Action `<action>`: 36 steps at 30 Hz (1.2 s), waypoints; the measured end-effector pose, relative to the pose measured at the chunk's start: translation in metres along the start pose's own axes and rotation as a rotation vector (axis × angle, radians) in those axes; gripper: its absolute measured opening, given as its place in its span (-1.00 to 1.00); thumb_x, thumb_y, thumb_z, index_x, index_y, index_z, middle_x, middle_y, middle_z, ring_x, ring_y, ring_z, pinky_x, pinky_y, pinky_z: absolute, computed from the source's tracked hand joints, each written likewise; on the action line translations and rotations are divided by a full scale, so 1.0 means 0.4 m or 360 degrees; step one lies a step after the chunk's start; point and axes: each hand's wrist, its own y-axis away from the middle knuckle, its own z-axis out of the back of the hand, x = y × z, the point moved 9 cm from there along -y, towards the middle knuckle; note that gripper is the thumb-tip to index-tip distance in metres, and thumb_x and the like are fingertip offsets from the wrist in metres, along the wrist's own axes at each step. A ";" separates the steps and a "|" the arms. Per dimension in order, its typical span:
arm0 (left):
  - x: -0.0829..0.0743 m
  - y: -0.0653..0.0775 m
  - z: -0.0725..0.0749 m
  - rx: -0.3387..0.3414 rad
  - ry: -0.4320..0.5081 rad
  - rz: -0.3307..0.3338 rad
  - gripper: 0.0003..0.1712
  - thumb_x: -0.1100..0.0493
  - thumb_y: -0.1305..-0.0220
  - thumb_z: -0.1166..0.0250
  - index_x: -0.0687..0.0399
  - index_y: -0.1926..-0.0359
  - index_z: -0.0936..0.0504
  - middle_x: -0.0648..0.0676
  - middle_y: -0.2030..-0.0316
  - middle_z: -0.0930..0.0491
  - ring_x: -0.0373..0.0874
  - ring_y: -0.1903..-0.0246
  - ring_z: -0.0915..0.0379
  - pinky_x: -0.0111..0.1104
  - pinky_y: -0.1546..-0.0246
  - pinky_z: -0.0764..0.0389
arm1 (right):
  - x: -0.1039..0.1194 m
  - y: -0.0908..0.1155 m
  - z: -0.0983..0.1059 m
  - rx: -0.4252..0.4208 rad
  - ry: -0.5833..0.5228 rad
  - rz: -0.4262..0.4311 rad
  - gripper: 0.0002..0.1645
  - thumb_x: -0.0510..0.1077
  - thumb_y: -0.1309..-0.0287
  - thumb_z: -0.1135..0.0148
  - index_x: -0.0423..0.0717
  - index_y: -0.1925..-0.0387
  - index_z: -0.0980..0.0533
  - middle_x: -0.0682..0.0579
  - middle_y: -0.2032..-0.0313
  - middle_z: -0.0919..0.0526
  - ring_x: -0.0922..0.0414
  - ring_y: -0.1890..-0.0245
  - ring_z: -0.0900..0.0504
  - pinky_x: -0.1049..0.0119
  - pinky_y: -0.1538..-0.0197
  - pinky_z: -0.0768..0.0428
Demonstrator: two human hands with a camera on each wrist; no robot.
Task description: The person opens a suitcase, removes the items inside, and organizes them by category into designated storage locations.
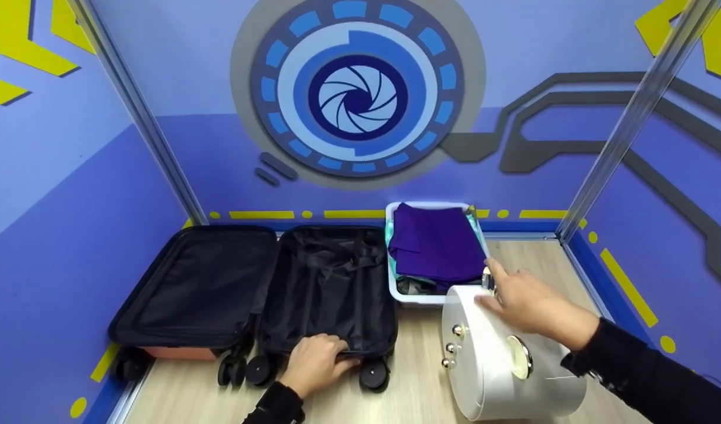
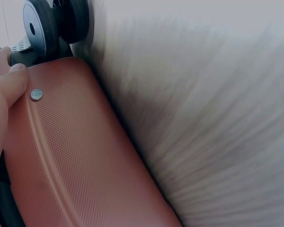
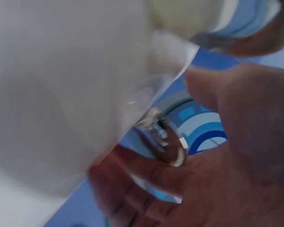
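An open pink suitcase (image 2: 85,151) with a black lining (image 1: 331,300) lies flat, its two halves side by side. My left hand (image 1: 316,360) grips the near rim of the right half between two wheels; in the left wrist view the thumb (image 2: 16,80) presses on the ribbed shell beside a screw. On the right, a rounded white case (image 1: 466,371) with several gold ball knobs (image 1: 450,347) rests on its side. My right hand (image 1: 528,300) touches its upper edge with extended fingers, beside a shiny metal clasp (image 1: 488,278). The right wrist view is blurred.
Behind the white case stands a white basket (image 1: 391,259) holding folded purple cloth (image 1: 437,241) and other fabric beneath it. The left suitcase half (image 1: 201,288) reaches the left blue wall. Painted walls (image 1: 207,159) and metal posts (image 1: 619,123) enclose the wooden table (image 1: 419,377).
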 end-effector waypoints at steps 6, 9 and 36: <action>0.000 0.002 0.004 -0.0014 0.0005 0.0003 -0.54 -0.45 -0.34 -0.45 -0.22 0.33 -0.79 -0.15 0.47 -0.71 -0.06 0.42 -0.71 -0.12 0.42 -0.67 | -0.032 -0.058 -0.009 0.0059 -0.0109 0.0042 -0.39 0.01 -0.60 -0.15 -0.47 -0.27 -0.29 -0.38 0.19 -0.73 -0.14 0.25 -0.74 -0.09 0.19 -0.72; -0.002 0.002 0.004 -0.0018 0.0006 0.0008 -0.54 -0.44 -0.33 -0.46 -0.22 0.33 -0.78 -0.14 0.46 -0.71 -0.05 0.41 -0.72 -0.11 0.40 -0.68 | -0.032 -0.064 -0.011 0.0088 -0.0127 0.0040 -0.44 -0.07 -0.54 -0.13 -0.49 -0.22 -0.28 -0.27 0.30 -0.70 -0.08 0.34 -0.67 -0.04 0.24 -0.67; 0.009 -0.001 -0.003 0.0028 0.0022 0.0052 -0.52 -0.47 -0.33 -0.43 -0.23 0.30 -0.81 -0.15 0.41 -0.75 -0.06 0.36 -0.74 -0.10 0.37 -0.69 | -0.118 -0.030 0.013 0.0080 -0.0136 -0.0169 -0.69 -0.23 -0.39 -0.13 -0.47 0.04 -0.44 -0.31 0.28 -0.64 -0.13 0.30 -0.66 0.05 0.34 -0.67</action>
